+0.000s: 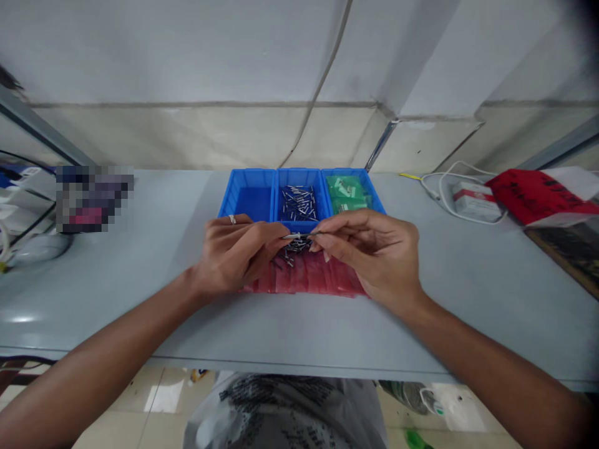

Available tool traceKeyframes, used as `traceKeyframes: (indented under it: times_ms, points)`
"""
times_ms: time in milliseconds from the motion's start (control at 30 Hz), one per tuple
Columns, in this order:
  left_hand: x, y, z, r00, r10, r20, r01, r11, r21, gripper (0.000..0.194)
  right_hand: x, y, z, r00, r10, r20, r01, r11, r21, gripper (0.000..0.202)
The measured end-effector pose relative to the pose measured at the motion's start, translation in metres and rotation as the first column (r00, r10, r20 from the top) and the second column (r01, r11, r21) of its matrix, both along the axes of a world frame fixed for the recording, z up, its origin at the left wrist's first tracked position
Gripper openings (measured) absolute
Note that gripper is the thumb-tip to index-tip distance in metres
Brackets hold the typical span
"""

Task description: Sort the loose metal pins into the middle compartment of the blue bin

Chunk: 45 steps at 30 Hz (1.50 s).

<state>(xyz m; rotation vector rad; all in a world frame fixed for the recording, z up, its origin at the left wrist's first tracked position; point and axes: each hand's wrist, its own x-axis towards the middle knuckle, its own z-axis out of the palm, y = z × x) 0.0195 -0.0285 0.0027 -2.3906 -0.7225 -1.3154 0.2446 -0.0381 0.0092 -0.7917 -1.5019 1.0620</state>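
My left hand (243, 249), with a ring on one finger, pinches one end of a thin silvery metal fastener (294, 236) held level above the table. The fingertips of my right hand (369, 249) close on its other, darker end. Its exact kind is too small to make out. Just below the fingertips lies a loose pile of similar metal fasteners (296, 245), resting on red plastic packets (309, 278). Behind the hands stand three joined blue bins: the left bin (250, 173) shows a bare bottom, the middle bin (299, 226) holds metal fasteners, and the right bin (372, 190) holds green packets (346, 192).
A grey computer mouse (42, 248) and a pixelated patch are at the left. On the right sit a white-and-red box (476, 201), a white cable (440, 181) and a red bag (538, 196). The wall (196, 137) rises behind the table (299, 330).
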Motion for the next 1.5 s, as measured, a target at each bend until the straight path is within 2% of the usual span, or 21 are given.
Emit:
traceKeyframes:
  times_ms: [100,267,400,467,533,567,600,667,733,767,1033,1100,1167,1233,1300,1333,1400,1500]
  points:
    - [-0.001,0.0,0.0,0.999,-0.022,-0.029,0.021,0.999,-0.039,0.008,0.001,0.0,-0.002,1.0,0.016,0.004,-0.016,1.0,-0.009,0.012]
    - [-0.003,-0.002,0.0,1.0,0.006,-0.014,-0.006,0.999,-0.048,0.023,0.0,0.009,-0.005,1.0,-0.005,-0.025,0.004,0.999,-0.039,0.011]
    - [-0.003,-0.002,0.0,0.998,0.059,0.001,-0.059,0.998,-0.027,0.028,0.002,0.017,-0.002,0.982,0.11,-0.153,-0.12,0.991,-0.056,0.029]
    - [-0.002,-0.003,0.001,0.998,0.065,-0.004,-0.065,0.998,-0.027,0.032,0.005,0.017,0.001,0.994,0.1,-0.051,-0.1,0.995,0.008,0.034]
    - [-0.002,-0.003,0.001,0.998,0.064,-0.008,-0.064,0.998,-0.027,0.034,0.008,0.017,0.001,0.978,0.045,0.204,-0.081,0.982,0.172,0.031]
    - [-0.002,-0.003,0.001,0.998,0.062,-0.01,-0.063,0.998,-0.028,0.034,0.01,0.016,-0.001,0.931,0.012,0.365,-0.12,0.954,0.276,0.029]
    - [-0.002,-0.003,0.002,0.998,0.062,-0.011,-0.063,0.998,-0.03,0.034,0.011,0.017,-0.003,0.85,-0.028,0.526,-0.195,0.911,0.363,0.028]
    - [-0.001,-0.003,0.002,0.998,0.063,-0.018,-0.063,0.997,-0.036,0.034,0.012,0.018,-0.01,0.651,-0.112,0.751,-0.366,0.821,0.439,0.028]
    - [-0.001,-0.003,0.002,0.998,0.063,-0.023,-0.063,0.997,-0.035,0.034,0.01,0.019,-0.017,0.537,-0.167,0.827,-0.439,0.781,0.443,0.03]
    - [-0.001,-0.003,0.002,0.998,0.062,-0.024,-0.063,0.997,-0.034,0.034,0.009,0.02,-0.02,0.526,-0.182,0.831,-0.441,0.777,0.449,0.031]
    - [-0.003,-0.003,0.001,0.997,0.063,-0.037,-0.064,0.997,-0.033,0.031,0.003,0.02,-0.022,0.559,-0.216,0.801,-0.415,0.763,0.495,0.024]
    - [-0.003,-0.003,0.0,0.997,0.062,-0.042,-0.064,0.997,-0.036,0.03,0.004,0.019,-0.019,0.629,-0.188,0.754,-0.362,0.788,0.498,0.022]
    - [-0.003,-0.003,0.001,0.997,0.06,-0.041,-0.062,0.998,-0.031,0.029,0.004,0.018,-0.015,0.745,-0.142,0.652,-0.272,0.827,0.492,0.017]
    - [-0.002,-0.003,0.001,0.996,0.055,-0.067,-0.058,0.997,-0.045,0.022,0.005,0.017,-0.009,0.854,-0.069,0.515,-0.174,0.896,0.408,0.011]
    - [-0.001,-0.003,0.001,0.993,0.041,-0.108,-0.048,0.996,-0.07,0.01,0.006,0.014,-0.004,0.931,0.009,0.365,-0.106,0.963,0.247,0.007]
    - [0.0,-0.003,0.001,0.992,0.035,-0.123,-0.045,0.996,-0.081,0.011,0.006,0.013,-0.002,0.955,0.046,0.293,-0.096,0.983,0.158,0.007]
    - [0.0,-0.002,-0.001,0.991,0.037,-0.126,-0.048,0.995,-0.085,0.02,0.006,0.011,0.001,0.981,0.1,0.166,-0.106,0.994,0.028,0.007]
    - [0.001,-0.001,-0.003,0.994,0.055,-0.09,-0.06,0.997,-0.055,0.015,0.006,0.009,0.002,0.985,0.154,0.084,-0.149,0.987,-0.058,0.008]
